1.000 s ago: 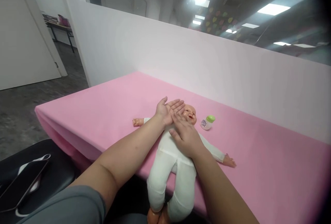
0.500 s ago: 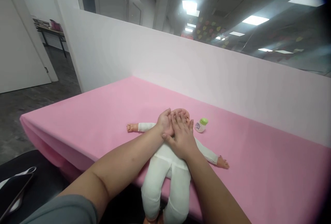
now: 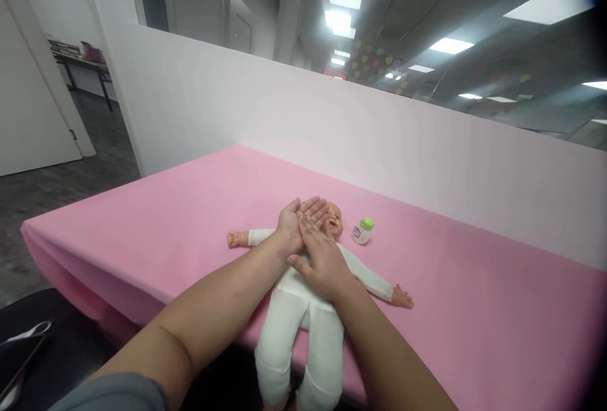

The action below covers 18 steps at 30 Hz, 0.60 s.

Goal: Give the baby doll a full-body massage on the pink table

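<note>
Both hands at frame centre, above the upper body of a baby doll (image 3: 303,294); left hand (image 3: 294,229) palm up, fingers straight and side by side, tips reaching over part of the doll's head (image 3: 335,220); right hand (image 3: 327,260) palm down, fingers extended and nearly together, laid across the left palm, thumb angled out; contact between hands and doll: cannot tell; doll lies on its back in a white suit, arms spread to either side, legs running to the bottom edge, on a pink-covered table (image 3: 455,291); small translucent bottle with green cap (image 3: 362,233) stands slightly tilted in view, right of the head, near but apart; white partition (image 3: 332,117) behind table; black seat (image 3: 66,341) at lower left, dark flat item (image 3: 19,360) on it, cut by the frame edge
</note>
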Tool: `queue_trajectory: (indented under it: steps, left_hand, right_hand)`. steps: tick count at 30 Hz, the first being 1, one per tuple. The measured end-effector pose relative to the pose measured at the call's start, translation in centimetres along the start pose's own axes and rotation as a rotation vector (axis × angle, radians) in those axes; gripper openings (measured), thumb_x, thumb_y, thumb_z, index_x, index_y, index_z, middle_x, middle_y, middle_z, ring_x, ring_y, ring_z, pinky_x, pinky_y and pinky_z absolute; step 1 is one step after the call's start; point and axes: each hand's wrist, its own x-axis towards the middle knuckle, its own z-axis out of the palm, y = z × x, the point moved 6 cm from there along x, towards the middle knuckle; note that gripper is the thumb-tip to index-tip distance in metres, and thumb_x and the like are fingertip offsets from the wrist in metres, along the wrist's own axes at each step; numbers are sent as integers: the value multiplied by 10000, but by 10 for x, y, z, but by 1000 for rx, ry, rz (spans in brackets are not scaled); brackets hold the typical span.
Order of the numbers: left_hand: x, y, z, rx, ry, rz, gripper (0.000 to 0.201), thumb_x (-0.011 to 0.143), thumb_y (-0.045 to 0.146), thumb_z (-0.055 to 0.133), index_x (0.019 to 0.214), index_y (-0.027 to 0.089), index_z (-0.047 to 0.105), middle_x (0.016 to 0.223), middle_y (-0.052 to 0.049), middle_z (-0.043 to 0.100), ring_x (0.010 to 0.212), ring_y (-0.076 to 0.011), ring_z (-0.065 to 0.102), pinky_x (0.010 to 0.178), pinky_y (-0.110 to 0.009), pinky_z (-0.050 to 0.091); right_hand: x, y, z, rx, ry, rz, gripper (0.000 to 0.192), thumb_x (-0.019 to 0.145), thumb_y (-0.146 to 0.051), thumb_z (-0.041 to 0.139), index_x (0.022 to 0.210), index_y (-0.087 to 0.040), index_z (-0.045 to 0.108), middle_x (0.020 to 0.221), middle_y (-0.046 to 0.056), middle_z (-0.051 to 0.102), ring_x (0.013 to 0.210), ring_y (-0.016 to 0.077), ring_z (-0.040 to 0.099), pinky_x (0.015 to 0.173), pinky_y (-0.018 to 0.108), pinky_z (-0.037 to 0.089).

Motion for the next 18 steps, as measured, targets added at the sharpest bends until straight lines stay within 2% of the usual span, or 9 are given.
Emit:
queue_trajectory:
  steps: [3,5,8,10,12,14,16,18]
  left_hand:
    - [-6,-17,8,25,-12,-67,390,969,418,492,1232,195,673,1188,-165,735,1155,-307,696,998,-476,552]
    - [-6,-17,10,56,2,-55,329,971,388,504,1155,190,693,1131,-157,745,1116,-296,710,988,-467,556]
    - [-3,4,4,155,57,119,288,987,332,492,973,143,708,1020,-152,751,1002,-245,735,963,-394,566]
    - [-5,22,-2,279,62,263,311,995,324,480,900,140,712,1021,-142,753,1000,-227,729,974,-362,551]
    - [-9,33,-10,511,36,330,333,988,340,477,863,152,722,990,-125,758,972,-235,725,966,-378,542]
    - [-17,37,-12,912,-112,403,331,967,384,517,858,171,747,944,-111,763,929,-251,710,947,-393,528]
    - [-28,35,-11,1320,-279,531,303,952,433,564,900,217,770,988,-84,764,973,-264,682,971,-386,491]
    - [-33,33,-12,1534,-328,635,325,971,452,523,919,258,778,965,-66,761,952,-269,672,939,-380,482]
  right_hand:
    - [2,10,-1,-37,28,61,732,1046,-570,359,1624,-136,238,1670,120,235,1564,296,177,1273,566,-4]
    - [3,17,-2,-47,50,104,732,1047,-578,357,1624,-145,236,1674,105,224,1572,284,146,1271,571,-15]
    - [5,27,-7,-17,109,161,739,1035,-599,389,1613,-154,277,1671,95,239,1571,281,148,1275,562,30]
    - [4,37,-12,22,169,225,705,1035,-592,397,1581,-148,362,1643,112,318,1552,292,227,1272,562,77]
    - [2,46,-20,78,234,283,633,1045,-560,393,1524,-152,464,1586,121,429,1509,293,336,1265,568,116]
    - [-3,51,-29,151,280,293,556,1044,-527,411,1451,-176,556,1510,114,535,1450,285,437,1247,552,207]
    - [-12,49,-36,234,274,235,502,1026,-510,456,1398,-209,607,1434,99,611,1367,273,531,1188,500,348]
    - [-26,38,-41,322,199,117,486,990,-518,516,1371,-238,630,1363,83,663,1260,263,612,1096,439,457]
